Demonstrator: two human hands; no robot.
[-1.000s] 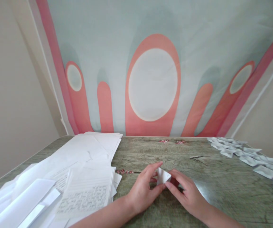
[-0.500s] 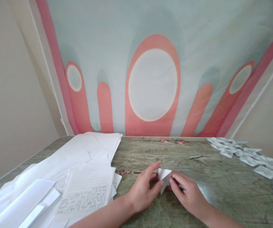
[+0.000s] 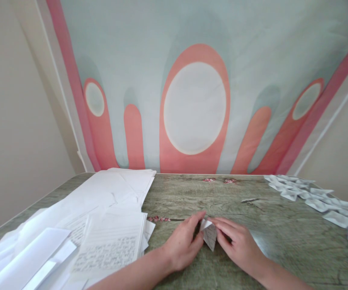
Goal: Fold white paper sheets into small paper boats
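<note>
Between my two hands is a small folded piece of paper [image 3: 210,237], white on top with faint writing on its lower, pointed face. Its tip points down toward me. My left hand [image 3: 183,241] grips it from the left, thumb in front and fingers curled behind. From the right, my right hand [image 3: 237,241] pinches its upper right edge with thumb and fingers. Both hands are low over the wood-grain table [image 3: 192,197]. The fingertips behind the paper are partly hidden.
Stacked handwritten sheets [image 3: 110,241] and larger white sheets [image 3: 107,187] cover the left of the table. Folded white strips [image 3: 43,253] lie at the near left. Several folded paper pieces [image 3: 315,204] sit along the right edge. A printed backdrop [image 3: 143,48] stands behind the table.
The folded paper has turned, so its written face and downward tip show more and its white top less. My right fingers have come over its upper edge, closer to my left hand.
</note>
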